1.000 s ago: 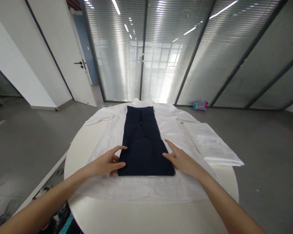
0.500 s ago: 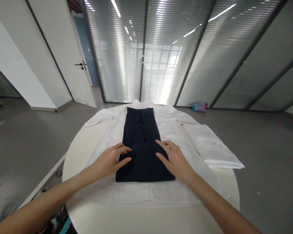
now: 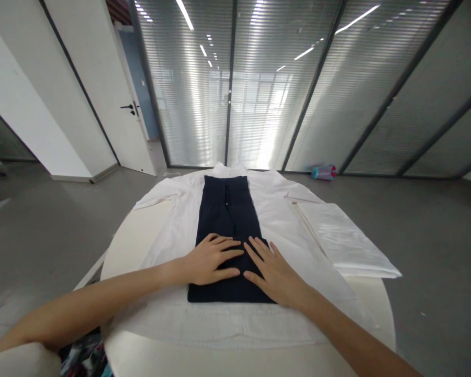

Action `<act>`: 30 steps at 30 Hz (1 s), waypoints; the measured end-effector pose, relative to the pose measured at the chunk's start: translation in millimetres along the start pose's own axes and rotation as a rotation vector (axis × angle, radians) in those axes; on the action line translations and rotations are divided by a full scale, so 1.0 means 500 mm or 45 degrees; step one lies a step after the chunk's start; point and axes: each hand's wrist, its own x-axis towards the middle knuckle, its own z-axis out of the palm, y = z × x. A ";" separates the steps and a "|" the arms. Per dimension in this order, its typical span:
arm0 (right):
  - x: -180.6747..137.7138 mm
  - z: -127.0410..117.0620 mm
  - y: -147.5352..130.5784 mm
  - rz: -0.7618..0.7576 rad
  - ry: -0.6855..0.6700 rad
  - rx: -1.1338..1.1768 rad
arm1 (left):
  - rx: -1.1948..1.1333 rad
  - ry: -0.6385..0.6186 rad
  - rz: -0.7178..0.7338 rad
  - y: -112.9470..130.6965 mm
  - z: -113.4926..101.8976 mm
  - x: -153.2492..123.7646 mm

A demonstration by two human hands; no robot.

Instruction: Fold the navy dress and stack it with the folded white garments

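Observation:
A folded navy garment (image 3: 230, 214), looking like trousers with a short front opening, lies lengthwise on a spread white shirt (image 3: 286, 225). Its near part is folded over onto itself. My left hand (image 3: 214, 259) lies flat on this folded part, fingers stretched to the right. From the other side my right hand (image 3: 272, 272) rests on it too, fingers spread and pointing up and left. The fingertips of both hands almost meet over the middle of the navy cloth. Neither hand grips anything.
Under the clothes is a round white table (image 3: 172, 356), with a shirt sleeve (image 3: 349, 241) hanging past its right edge. Assorted items (image 3: 84, 353) sit below at the left. A blue and pink cylinder (image 3: 324, 172) lies on the floor by the glass partition (image 3: 267, 94).
My hands have come down onto the navy cloth and moved inward, the left one rightward. Their fingers, curved before, now lie flatter.

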 end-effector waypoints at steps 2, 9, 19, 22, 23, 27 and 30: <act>0.003 -0.002 -0.002 0.011 0.030 0.002 | -0.006 0.132 -0.068 -0.042 -0.020 0.046; 0.008 -0.016 -0.005 0.022 0.038 0.048 | 0.156 0.410 -0.456 -0.290 -0.057 0.278; 0.005 -0.028 -0.002 0.017 0.003 0.135 | 0.264 0.023 -0.774 -0.466 -0.028 0.400; 0.003 -0.031 -0.001 0.021 -0.006 0.142 | 0.291 -0.024 -0.779 -0.480 -0.023 0.413; 0.002 -0.031 -0.001 0.022 -0.008 0.145 | 0.306 -0.028 -0.779 -0.481 -0.023 0.417; 0.002 -0.035 -0.001 0.014 -0.017 0.164 | 0.408 0.040 -0.732 -0.466 -0.027 0.420; 0.002 -0.037 0.000 0.010 -0.032 0.166 | 0.606 0.188 -0.601 -0.437 -0.039 0.414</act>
